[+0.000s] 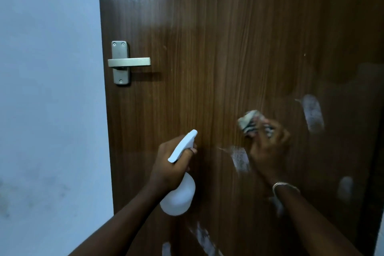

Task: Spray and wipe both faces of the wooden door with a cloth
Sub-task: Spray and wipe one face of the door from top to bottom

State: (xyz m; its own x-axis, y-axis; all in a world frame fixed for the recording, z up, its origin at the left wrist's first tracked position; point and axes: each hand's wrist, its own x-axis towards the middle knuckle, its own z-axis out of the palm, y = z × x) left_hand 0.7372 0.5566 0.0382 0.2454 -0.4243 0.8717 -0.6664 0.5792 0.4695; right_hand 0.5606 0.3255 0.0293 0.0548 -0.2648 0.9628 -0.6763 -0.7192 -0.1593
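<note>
The brown wooden door (228, 48) fills most of the view, with whitish smears low on its face. My left hand (170, 164) grips a white spray bottle (178, 193) by its neck, a finger on the trigger, nozzle aimed at the door. To the right, my right hand (268, 147) holds a bunched striped cloth (249, 123) against the door face; it is blurred by motion. A bracelet sits on that wrist.
A silver lever handle (126, 62) on its metal plate is mounted near the door's left edge. A pale blue-white wall (47, 89) lies left of the door. A dark gap shows along the door's lower right edge.
</note>
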